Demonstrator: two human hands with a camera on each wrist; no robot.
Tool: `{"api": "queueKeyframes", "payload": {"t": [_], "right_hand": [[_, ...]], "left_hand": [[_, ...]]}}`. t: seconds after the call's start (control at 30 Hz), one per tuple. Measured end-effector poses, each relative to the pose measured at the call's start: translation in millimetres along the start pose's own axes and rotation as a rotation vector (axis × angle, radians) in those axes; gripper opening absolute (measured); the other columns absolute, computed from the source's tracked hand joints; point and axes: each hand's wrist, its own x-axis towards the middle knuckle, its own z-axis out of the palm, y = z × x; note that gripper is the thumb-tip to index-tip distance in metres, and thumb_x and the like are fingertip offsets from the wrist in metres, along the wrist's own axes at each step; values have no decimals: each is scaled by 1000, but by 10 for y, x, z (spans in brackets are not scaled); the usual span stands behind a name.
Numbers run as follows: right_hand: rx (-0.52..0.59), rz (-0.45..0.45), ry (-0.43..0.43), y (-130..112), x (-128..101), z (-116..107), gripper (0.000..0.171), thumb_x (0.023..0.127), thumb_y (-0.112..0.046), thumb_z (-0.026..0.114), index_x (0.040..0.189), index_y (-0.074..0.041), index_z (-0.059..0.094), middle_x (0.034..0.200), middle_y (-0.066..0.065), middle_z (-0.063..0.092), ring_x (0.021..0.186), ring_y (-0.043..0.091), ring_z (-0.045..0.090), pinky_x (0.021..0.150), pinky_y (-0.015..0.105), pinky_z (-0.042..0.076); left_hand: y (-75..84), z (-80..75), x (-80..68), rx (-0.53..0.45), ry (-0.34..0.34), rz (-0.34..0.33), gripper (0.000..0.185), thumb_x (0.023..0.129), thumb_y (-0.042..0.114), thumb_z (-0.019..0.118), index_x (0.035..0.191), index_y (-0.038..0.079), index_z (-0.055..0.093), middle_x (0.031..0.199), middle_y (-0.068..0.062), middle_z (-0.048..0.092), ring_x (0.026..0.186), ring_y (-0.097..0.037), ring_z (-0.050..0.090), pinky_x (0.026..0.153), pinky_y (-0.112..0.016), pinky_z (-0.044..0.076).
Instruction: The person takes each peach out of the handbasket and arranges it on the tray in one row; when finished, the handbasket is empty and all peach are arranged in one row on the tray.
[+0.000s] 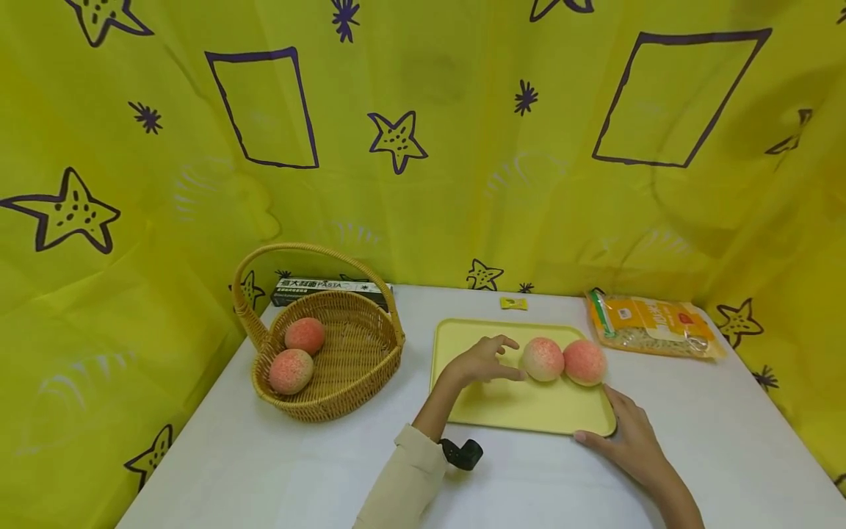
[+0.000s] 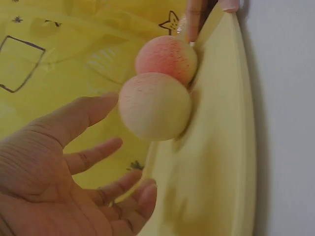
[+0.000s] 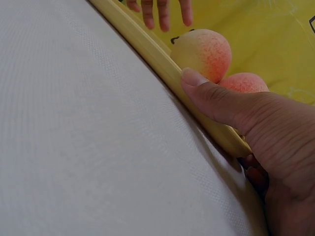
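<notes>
While the white counter [image 1: 317,470] fills the lower half of the head view, the work on it looks to me about half done: two peaches sit in one place and two in another.

Largest first, the woven wicker basket with a hoop handle [image 1: 360,371] stands at the left centre of the frame, and two pink-and-cream round peaches [image 1: 305,335] lie inside it, one just in front of the other. To its right lies the flat pale yellow plastic tray [image 1: 522,408], carrying the other two peaches: the left tray peach [image 1: 543,358] and the right tray peach [image 1: 584,362], touching each other near the tray's far right part.

The left hand [image 1: 481,360] is over the tray with fingers spread and relaxed, its grip wide open and holding nothing, fingertips right beside the left tray peach; whether they touch it I cannot tell. The right hand [image 1: 631,437] has its grip on the tray's near right corner, thumb on top of the rim and fingers tucked beneath.

My reading is that these two tray peaches are what is left, should they belong with the others.
</notes>
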Motion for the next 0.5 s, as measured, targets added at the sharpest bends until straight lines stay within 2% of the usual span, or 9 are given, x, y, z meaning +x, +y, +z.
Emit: {"api": "queueKeyframes", "payload": {"t": [0.17,0.33,0.5], "right_hand": [[-14,21,-28,0,-6,8,103,81,-38,79,150,11,20,144,41,30,126,58,31,95,72,28],[-22,9,-15,11,0,-7,102,80,-37,79,149,12,21,143,42,31,125,59,31,94,72,28],[-15,5,-9,13,6,-3,103,80,-36,79,149,12,20,143,42,31,124,59,31,94,72,28]], "left_hand": [[21,-269,-284,-1,-62,106,46,88,19,72,130,8,56,137,-21,52,115,-29,60,87,-28,51],[90,-593,-551,98,-121,181,43,91,20,69,130,11,56,131,-13,56,113,-23,62,93,-25,49],[66,-910,-774,120,-104,206,41,93,20,66,131,11,54,130,-10,56,116,-25,60,96,-30,49]]}}
